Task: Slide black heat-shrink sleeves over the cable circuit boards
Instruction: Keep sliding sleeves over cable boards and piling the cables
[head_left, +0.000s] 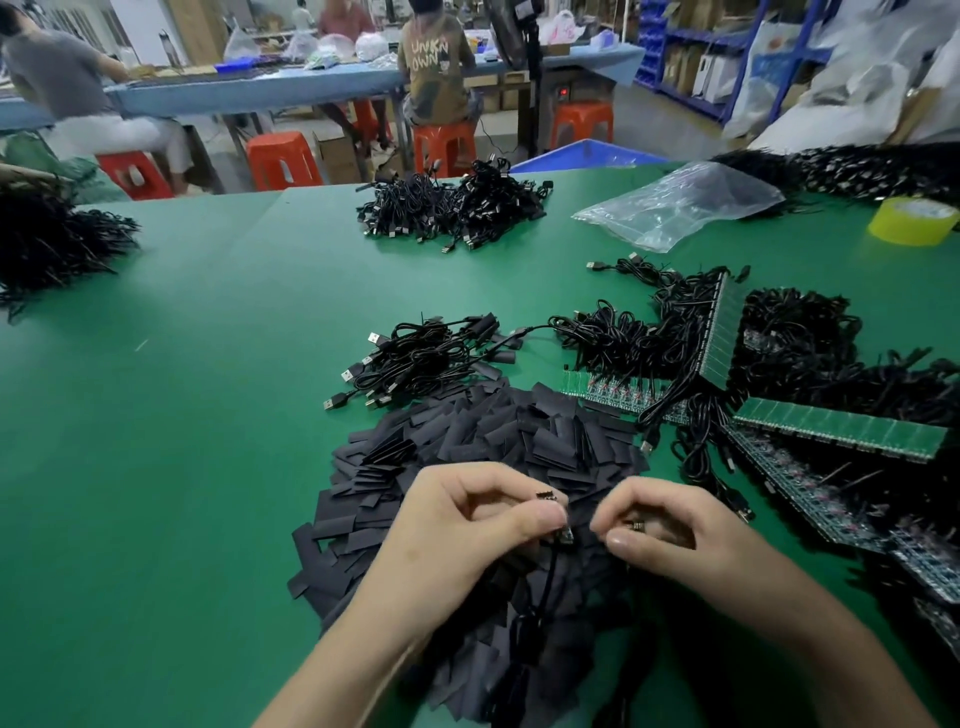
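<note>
Hovering over sleeves (493, 431), left hand (467, 525) pinches circuit board (565, 535); right hand (675, 540) pinches a dark piece (635, 526).

Head-worn, downward, close over table (182, 467).

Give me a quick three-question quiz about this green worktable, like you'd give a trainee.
1. True or false: the left hand pinches a small circuit board and the right hand pinches another small part, both above the pile of black sleeves.
2. What lies right of that pile? A) green board strips with cables B) orange stools C) a fan
3. Fill in: the tape roll at the far right of the table is ____.
Key: 1 true; 2 A; 3 yellow.
</note>
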